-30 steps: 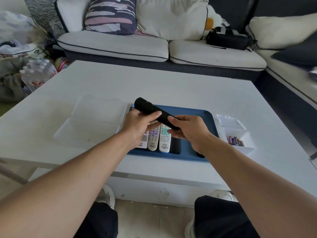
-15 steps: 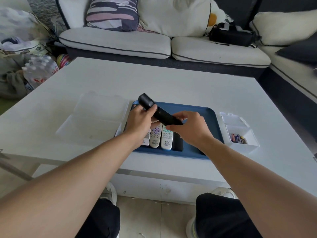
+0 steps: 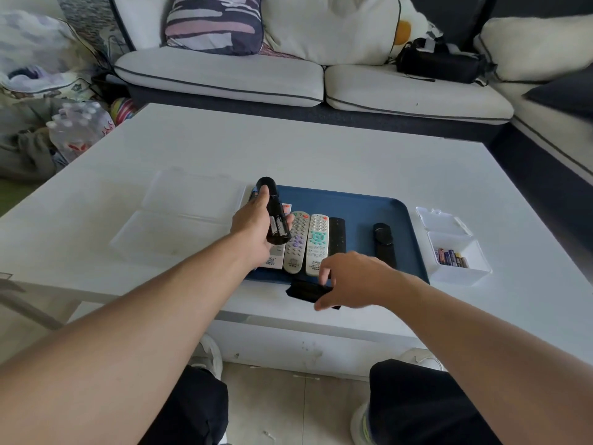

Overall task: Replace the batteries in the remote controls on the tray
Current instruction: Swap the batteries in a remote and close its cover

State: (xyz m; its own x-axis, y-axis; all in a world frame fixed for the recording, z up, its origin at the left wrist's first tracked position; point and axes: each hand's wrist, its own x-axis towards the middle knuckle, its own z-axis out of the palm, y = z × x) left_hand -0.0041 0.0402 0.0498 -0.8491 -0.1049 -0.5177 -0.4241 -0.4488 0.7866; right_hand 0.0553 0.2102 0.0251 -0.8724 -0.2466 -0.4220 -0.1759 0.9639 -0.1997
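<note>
The wide white low table (image 3: 321, 155) carries everything I need. Near its front edge is the dark blue plastic tray (image 3: 353, 203) with rounded corners. On the tray lie a grey remote with purple buttons (image 3: 296, 240), a white remote with teal buttons (image 3: 317, 244), a flat black remote (image 3: 337, 236) beside those, and another black remote with a round top (image 3: 383, 244) well apart to the right. A clear plastic lidded box (image 3: 179, 220) sits left of the tray, and a small white open box (image 3: 457, 252) right of it holds the fresh batteries (image 3: 451, 256).

My left hand (image 3: 255, 224) is wrapped round a long black cylindrical remote (image 3: 274, 216), held above the tray's left end with its open compartment facing me and two cells seemingly still inside. My right hand (image 3: 349, 281) has thumb and fingers curled on the black battery cover (image 3: 306, 292), at the table's front edge just before the tray.

I judge this step to be parking the cover. It should go flat on bare table, near enough to find again and back from the edge so it can't slide off. Then my right fingers are free to lever out the old cells while my left keeps the compartment turned upward and steady.
</note>
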